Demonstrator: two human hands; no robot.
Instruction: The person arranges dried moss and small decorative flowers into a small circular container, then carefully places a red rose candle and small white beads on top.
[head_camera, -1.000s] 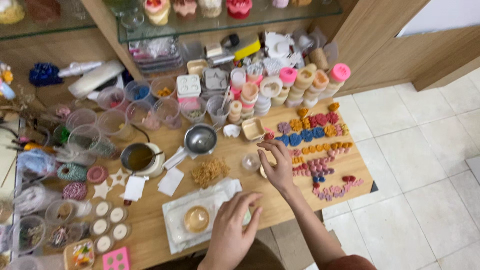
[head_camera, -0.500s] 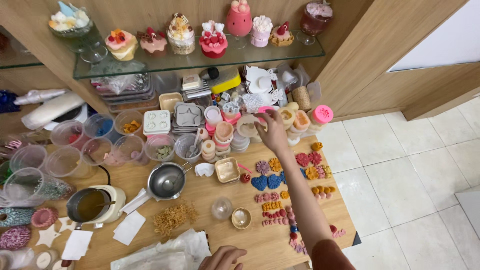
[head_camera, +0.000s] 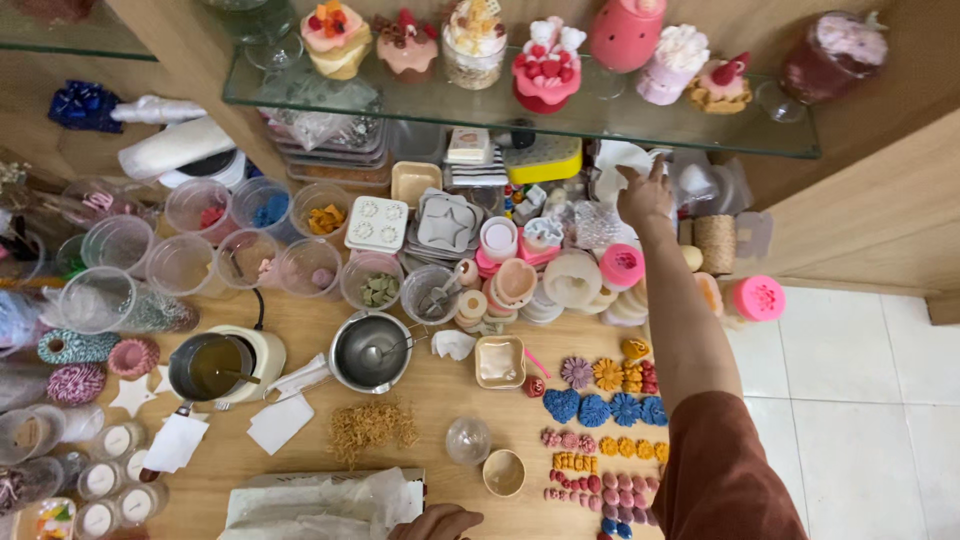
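Note:
My right hand (head_camera: 644, 196) stretches to the back of the wooden table (head_camera: 440, 385), under the glass shelf (head_camera: 520, 105). Its fingers touch white moulds (head_camera: 618, 160) stacked there, beside a clear textured mould (head_camera: 594, 224) and a pink round mould (head_camera: 622, 265). I cannot tell if it grips anything. My left hand (head_camera: 435, 523) shows only partly at the bottom edge, resting on a white wrapped tray (head_camera: 320, 498). Small coloured wax flowers (head_camera: 605, 395) lie in rows under my right arm.
Plastic cups (head_camera: 200, 245) with coloured bits fill the left. A metal pot (head_camera: 370, 350) and a melting pot (head_camera: 215, 365) stand mid-table. Decorated dessert candles (head_camera: 545, 65) sit on the shelf. A twine spool (head_camera: 713, 243) and a pink mould (head_camera: 758, 298) stand at right.
My right hand has gone from the wax flowers up past the stacked moulds to the white moulds at the back. The view has tilted up towards the shelf.

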